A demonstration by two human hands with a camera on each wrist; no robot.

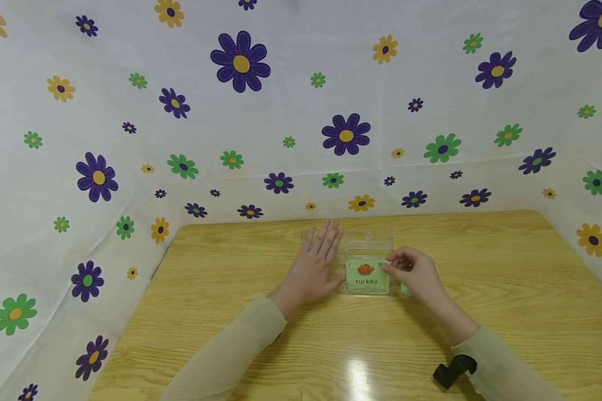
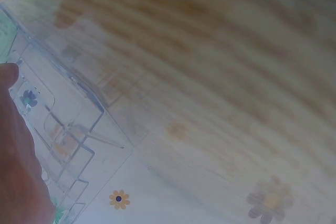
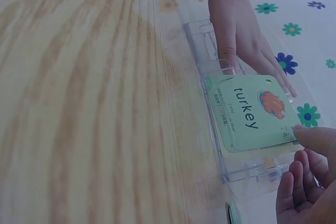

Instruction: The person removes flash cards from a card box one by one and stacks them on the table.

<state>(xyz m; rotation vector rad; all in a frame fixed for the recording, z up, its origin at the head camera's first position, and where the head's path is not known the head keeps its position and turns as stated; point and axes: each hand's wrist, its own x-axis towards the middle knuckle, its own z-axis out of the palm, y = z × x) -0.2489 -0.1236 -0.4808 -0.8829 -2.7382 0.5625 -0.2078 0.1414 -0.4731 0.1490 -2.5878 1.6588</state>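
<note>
A clear plastic holder (image 1: pixel 369 244) sits toward the far side of the wood-grained bench (image 1: pixel 205 312), and a pale green card (image 1: pixel 367 277) shows at the right part of the holder, its face toward the person. The card bears the word "turkey" in dark letters beneath an orange-brown picture of a roast bird, with smaller print below the word.

The right hand (image 1: pixel 415 274), at the holder's right side, pinches the card's upper right corner between thumb and fingers; its other fingers curl in toward the palm. The left hand (image 1: pixel 315 267) lies over the holder's left part — fingers straight and slightly spread, the thumb stretched toward the card's left edge.

Another green piece (image 1: pixel 406 290) lies just right of the holder, mostly hidden by the right hand. Behind the holder hangs a white cloth (image 1: pixel 291 106) printed with purple, green and yellow flowers. Nearer the person than the holder, a black device (image 1: pixel 454 371) sits at the cuff of the right sleeve (image 1: pixel 506 367) — both sleeves are pale.
</note>
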